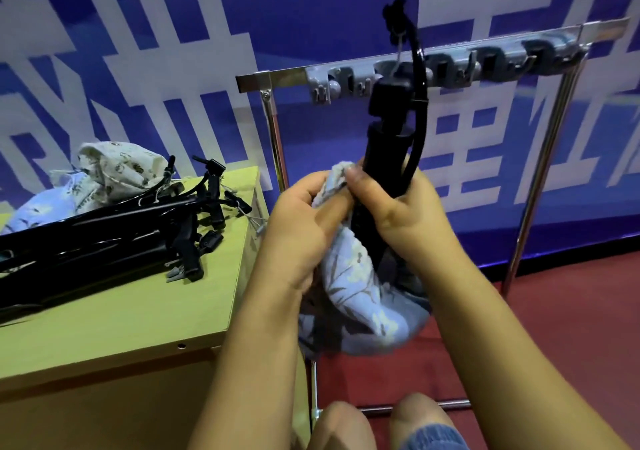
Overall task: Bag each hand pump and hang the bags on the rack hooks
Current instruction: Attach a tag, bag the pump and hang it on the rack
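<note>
- Black and long, one hand pump stands almost straight up in front of the person, with its bottom part down inside a blue cloth bag with pale flowers on it.
- Curled round the pump's middle is the right hand, holding it tight.
- At the top edge of the bag, the left hand pinches the cloth between thumb and fingers.
- Just behind the pump stands a shiny metal rack with a grey row of hooks along its top bar.
- On the left is a yellow-green table.
- A pile of more black pumps lies on it.
- Behind that pile sit more cloth bags, one cream and one blue.
- Under the rack the floor is red.
</note>
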